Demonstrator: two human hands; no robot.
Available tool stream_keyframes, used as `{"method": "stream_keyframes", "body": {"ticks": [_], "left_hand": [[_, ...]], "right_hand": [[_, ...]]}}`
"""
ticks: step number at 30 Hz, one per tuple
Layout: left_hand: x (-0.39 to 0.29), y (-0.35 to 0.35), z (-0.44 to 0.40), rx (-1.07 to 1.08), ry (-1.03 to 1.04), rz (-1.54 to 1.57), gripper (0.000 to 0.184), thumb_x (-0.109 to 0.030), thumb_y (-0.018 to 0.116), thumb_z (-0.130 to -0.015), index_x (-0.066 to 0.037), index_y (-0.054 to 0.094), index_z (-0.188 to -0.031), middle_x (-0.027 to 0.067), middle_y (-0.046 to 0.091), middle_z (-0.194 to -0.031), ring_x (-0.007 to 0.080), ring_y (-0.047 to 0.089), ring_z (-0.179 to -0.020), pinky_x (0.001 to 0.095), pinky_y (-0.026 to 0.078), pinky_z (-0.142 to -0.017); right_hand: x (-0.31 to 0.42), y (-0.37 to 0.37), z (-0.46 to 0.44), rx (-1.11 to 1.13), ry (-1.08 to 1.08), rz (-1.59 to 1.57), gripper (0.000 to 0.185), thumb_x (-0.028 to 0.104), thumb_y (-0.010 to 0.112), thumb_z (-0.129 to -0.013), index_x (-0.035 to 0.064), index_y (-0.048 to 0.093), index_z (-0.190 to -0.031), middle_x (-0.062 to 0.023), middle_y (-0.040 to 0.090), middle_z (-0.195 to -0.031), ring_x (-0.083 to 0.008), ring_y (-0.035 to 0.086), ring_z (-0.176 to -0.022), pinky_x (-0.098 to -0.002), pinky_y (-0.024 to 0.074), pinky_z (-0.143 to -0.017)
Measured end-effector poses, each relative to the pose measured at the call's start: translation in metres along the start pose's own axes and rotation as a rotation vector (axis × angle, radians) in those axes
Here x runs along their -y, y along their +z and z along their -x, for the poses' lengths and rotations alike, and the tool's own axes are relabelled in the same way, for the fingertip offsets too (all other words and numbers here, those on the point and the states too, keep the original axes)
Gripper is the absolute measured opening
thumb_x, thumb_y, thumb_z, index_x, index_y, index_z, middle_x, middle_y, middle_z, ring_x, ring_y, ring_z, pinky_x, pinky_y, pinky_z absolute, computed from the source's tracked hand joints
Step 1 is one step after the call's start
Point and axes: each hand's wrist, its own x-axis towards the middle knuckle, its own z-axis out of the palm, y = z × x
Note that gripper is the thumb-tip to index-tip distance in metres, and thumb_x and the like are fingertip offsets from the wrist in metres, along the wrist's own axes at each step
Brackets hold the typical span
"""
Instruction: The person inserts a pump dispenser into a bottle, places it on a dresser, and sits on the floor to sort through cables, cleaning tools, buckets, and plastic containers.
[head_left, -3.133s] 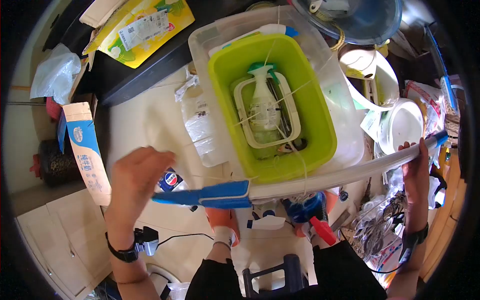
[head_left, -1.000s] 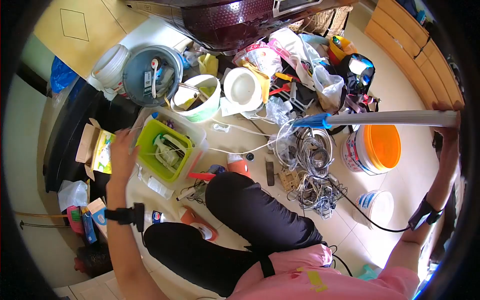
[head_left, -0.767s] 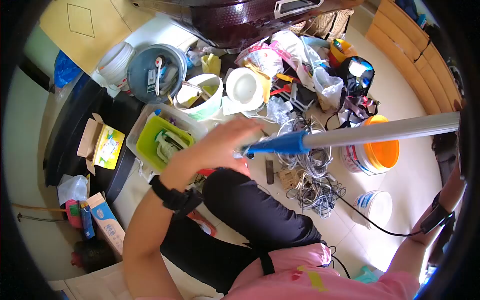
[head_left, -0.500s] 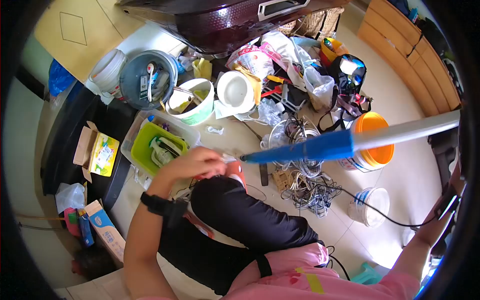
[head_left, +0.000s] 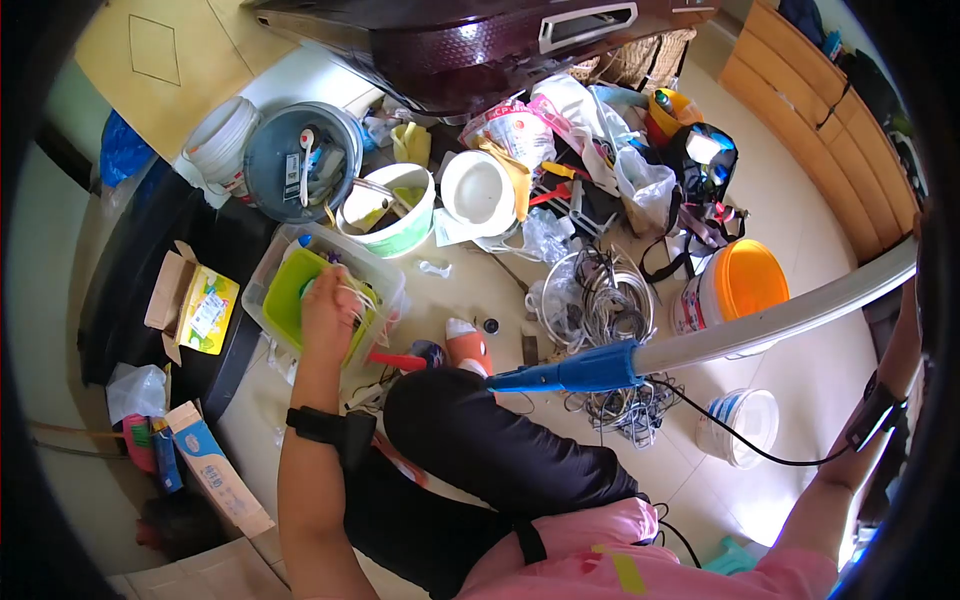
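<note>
My left hand (head_left: 328, 308) is closed over the green basin (head_left: 286, 290), with loops of thin white cord (head_left: 364, 300) at its fingertips. The basin sits inside a clear plastic box (head_left: 262, 268); what lies in the basin is largely hidden by the hand. A long pale pole (head_left: 770, 315) with a blue end piece (head_left: 580, 370) slants across the right side, its blue tip above my knee. At the far right edge my right hand (head_left: 912, 290) is around the pole's other end, partly lost in the dark rim of the view.
Tangled cables (head_left: 610, 300) lie on the floor beyond the pole, near an orange-rimmed bucket (head_left: 748, 282) and a white tub (head_left: 740, 425). Behind stand a grey bucket (head_left: 270, 165), a green-white bucket (head_left: 405, 232) and bags. An open yellow carton (head_left: 210, 310) is at left.
My left hand has moved from beside my knee up and left to the basin, and cord now shows at its fingers. The blue end piece has dropped lower and shifted slightly. My right hand remains at the edge.
</note>
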Motion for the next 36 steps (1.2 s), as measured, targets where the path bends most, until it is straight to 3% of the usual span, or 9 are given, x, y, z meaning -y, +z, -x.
{"method": "stream_keyframes", "body": {"ticks": [3,6,8,10,20,26,28,31,36], "left_hand": [[-0.009,-0.035,-0.021,0.106,0.164,0.46,0.029,-0.031,0.052,-0.097,-0.003,0.059,-0.098,-0.0027,0.056,-0.071,0.0059,0.048,-0.061,0.0238,0.037,-0.057],[-0.016,-0.046,-0.008,-0.312,0.116,-0.379,0.047,-0.044,0.059,-0.089,-0.006,0.055,-0.116,0.0064,0.063,-0.104,0.0167,0.058,-0.097,0.038,0.046,-0.079],[0.005,-0.041,0.001,-0.376,-0.07,-1.92,0.067,-0.053,0.063,-0.08,-0.013,0.048,-0.132,0.0148,0.045,-0.138,0.0343,0.037,-0.131,0.0648,0.033,-0.096],[0.009,-0.026,0.008,-0.109,-0.023,-1.792,0.072,-0.058,0.058,-0.081,-0.018,0.043,-0.138,0.0175,0.026,-0.15,0.0442,0.011,-0.14,0.0767,0.016,-0.097],[0.002,-0.019,0.03,-0.207,0.104,-1.739,0.067,-0.04,0.07,-0.075,-0.016,0.048,-0.133,0.017,0.028,-0.148,0.0433,0.014,-0.139,0.0754,0.018,-0.099],[-0.023,-0.014,0.043,-0.228,0.246,-1.752,0.064,-0.035,0.069,-0.079,-0.016,0.047,-0.136,0.0154,0.027,-0.15,0.0432,0.014,-0.14,0.0738,0.014,-0.101],[-0.042,-0.017,0.055,-0.297,0.207,-1.725,0.064,-0.032,0.07,-0.079,-0.016,0.046,-0.136,0.0156,0.025,-0.15,0.0439,0.014,-0.14,0.0743,0.015,-0.1],[-0.064,-0.024,0.07,-0.254,0.12,-1.703,0.065,-0.028,0.07,-0.08,-0.016,0.045,-0.138,0.0152,0.021,-0.152,0.0456,0.011,-0.14,0.0746,0.017,-0.099],[-0.075,-0.058,0.084,-0.267,0.054,-1.745,0.066,-0.029,0.072,-0.077,-0.015,0.047,-0.135,0.0164,0.025,-0.149,0.0459,0.014,-0.139,0.0746,0.019,-0.098]], "right_hand": [[-0.006,0.004,-0.01,0.017,-0.01,0.076,0.022,0.028,0.057,-0.089,0.0068,0.056,-0.094,-0.0072,0.055,-0.07,-0.0173,0.056,-0.065,-0.0283,0.0493,-0.058],[-0.029,-0.009,-0.023,-0.017,0.053,0.248,0.021,0.025,0.056,-0.09,0.0071,0.055,-0.1,-0.0053,0.055,-0.073,-0.0164,0.057,-0.067,-0.0276,0.0495,-0.059],[-0.062,-0.03,-0.02,-0.033,0.145,0.33,0.021,0.022,0.056,-0.091,0.0072,0.054,-0.105,-0.0043,0.055,-0.077,-0.0158,0.057,-0.069,-0.0281,0.0499,-0.062],[-0.115,-0.059,-0.003,-0.057,0.303,0.378,0.023,0.019,0.056,-0.091,0.0074,0.053,-0.111,-0.0032,0.055,-0.081,-0.0152,0.057,-0.071,-0.0286,0.0502,-0.064],[-0.342,0.04,0.15,-0.209,1.016,-0.496,0.02,0.015,0.058,-0.093,0.0043,0.051,-0.108,0.0033,0.047,-0.075,-0.0036,0.044,-0.055,-0.0186,0.0404,-0.048],[-0.335,0.134,0.053,-0.248,1.036,-0.618,0.036,0.03,0.064,-0.091,0.0001,0.058,-0.111,-0.0064,0.063,-0.093,-0.0156,0.064,-0.087,-0.0227,0.0518,-0.079],[-0.365,0.123,0.09,0.136,0.906,-0.356,0.023,0.024,0.055,-0.094,0.0013,0.056,-0.099,-0.0066,0.059,-0.088,-0.0144,0.059,-0.077,-0.0232,0.0516,-0.067],[-0.422,0.11,0.112,-0.004,1.21,-0.549,0.022,0.022,0.056,-0.091,0.0017,0.052,-0.096,-0.004,0.056,-0.08,-0.0124,0.057,-0.071,-0.0248,0.0513,-0.059],[-0.514,0.154,0.102,0.013,0.901,-0.062,0.029,0.035,0.058,-0.087,0.0067,0.056,-0.087,-0.0029,0.056,-0.07,-0.0131,0.054,-0.056,-0.0242,0.0478,-0.051]]}}
